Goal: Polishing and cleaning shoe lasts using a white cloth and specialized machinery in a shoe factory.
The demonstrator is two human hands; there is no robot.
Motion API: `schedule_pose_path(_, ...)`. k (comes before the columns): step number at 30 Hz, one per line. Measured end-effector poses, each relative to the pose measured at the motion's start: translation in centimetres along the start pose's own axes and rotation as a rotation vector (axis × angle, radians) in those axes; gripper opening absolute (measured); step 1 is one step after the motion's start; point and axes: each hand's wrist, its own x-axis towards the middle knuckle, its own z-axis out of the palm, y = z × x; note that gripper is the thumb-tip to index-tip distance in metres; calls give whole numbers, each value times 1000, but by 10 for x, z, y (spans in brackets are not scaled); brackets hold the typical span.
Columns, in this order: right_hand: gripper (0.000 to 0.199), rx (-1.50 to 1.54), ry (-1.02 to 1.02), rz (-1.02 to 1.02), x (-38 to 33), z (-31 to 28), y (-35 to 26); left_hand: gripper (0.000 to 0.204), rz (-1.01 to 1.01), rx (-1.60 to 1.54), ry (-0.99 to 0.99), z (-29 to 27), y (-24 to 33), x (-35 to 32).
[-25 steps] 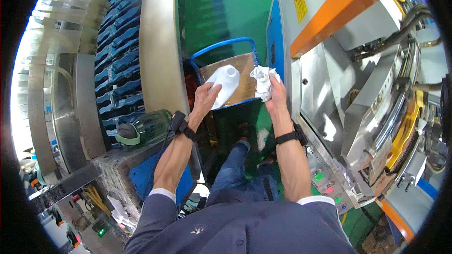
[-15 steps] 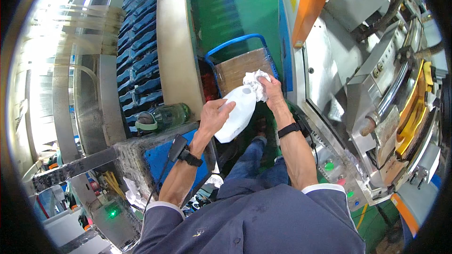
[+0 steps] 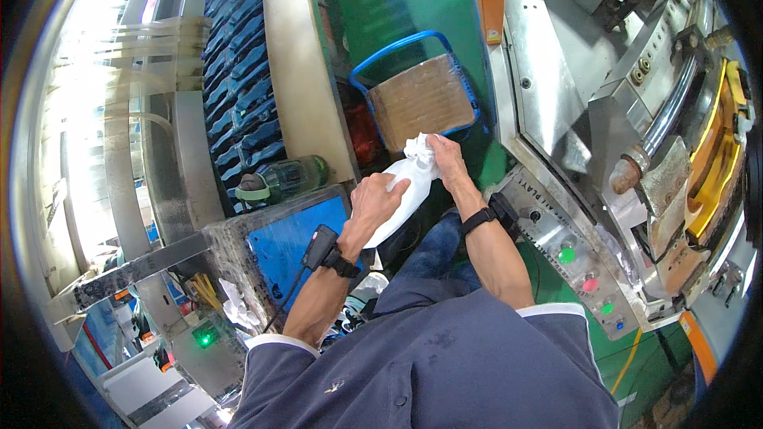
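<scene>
My left hand [image 3: 377,205] grips the left edge of a long white piece [image 3: 418,184], smooth and roughly sole-shaped, which tapers down toward my body. A crumpled white wad of cloth or paper [image 3: 419,148] is pinched in my right hand [image 3: 449,160]. That wad rests on the far end of the white piece. My left fingers hide part of the piece's side. Both hands are closed, held in front of me above the floor.
A blue-framed cart or stool with a brown board top [image 3: 421,103] stands beyond my hands. To the left are a ribbed dark blue conveyor [image 3: 238,71] and a green bottle [image 3: 294,179] lying on its side. Right of me is a machine with a button panel [image 3: 584,262].
The white piece has turned more edge-on, so its broad face and grey spot no longer show. My left hand has shifted right and down; the right hand with the wad has moved slightly down.
</scene>
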Motion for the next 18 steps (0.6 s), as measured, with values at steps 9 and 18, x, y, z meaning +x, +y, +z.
schedule_pose_path(9,32,109,81,2,15,-12,32,43,-53,59,-61,18,0,26)
schedule_pose_path(18,26,249,36,-60,61,26,-38,39,-47,-550,77,2,-43,55)
